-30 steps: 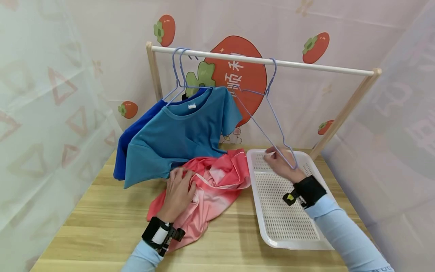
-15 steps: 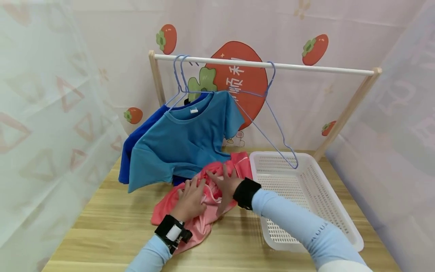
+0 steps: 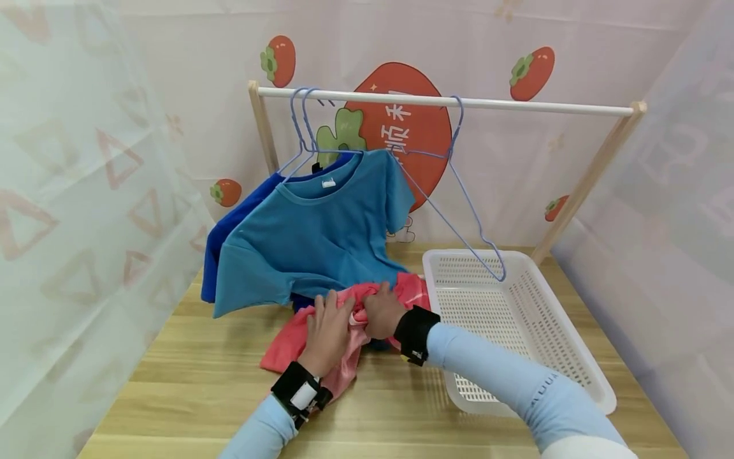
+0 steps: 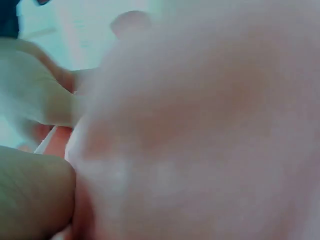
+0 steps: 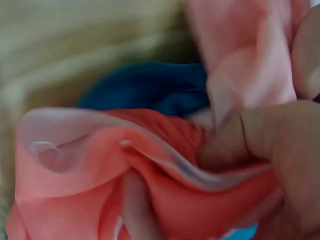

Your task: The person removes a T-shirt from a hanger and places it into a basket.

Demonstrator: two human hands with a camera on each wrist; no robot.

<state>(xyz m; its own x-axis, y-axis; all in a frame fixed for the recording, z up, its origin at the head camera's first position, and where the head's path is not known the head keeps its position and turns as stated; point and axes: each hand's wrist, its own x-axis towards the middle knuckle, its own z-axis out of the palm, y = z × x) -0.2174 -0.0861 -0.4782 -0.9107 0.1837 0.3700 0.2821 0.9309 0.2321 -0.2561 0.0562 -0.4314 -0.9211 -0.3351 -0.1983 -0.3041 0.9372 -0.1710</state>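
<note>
A pink and coral garment [image 3: 285, 343] lies bunched on the wooden table; its exact kind is hidden by the folds. My left hand [image 3: 328, 336] grips its near middle, and pale cloth fills most of the left wrist view [image 4: 210, 150]. Just beside it, my right hand [image 3: 383, 313] pinches a pale-edged part of the cloth, with coral fabric [image 5: 150, 150] between thumb and fingers in the right wrist view. A teal T-shirt [image 3: 327, 236] hangs directly behind both hands, its lower part touching the pink cloth.
A white perforated basket [image 3: 530, 319] stands to the right. A bare blue hanger [image 3: 476, 210] dangles over it from the white rail [image 3: 545, 107]. A darker blue shirt [image 3: 212, 268] hangs behind the teal one. Wooden posts [image 3: 590, 182] support the rail.
My right hand has moved left from the basket and the bare hanger onto the pink garment. Both hands now hold the cloth, which is gathered more tightly and slightly lifted.
</note>
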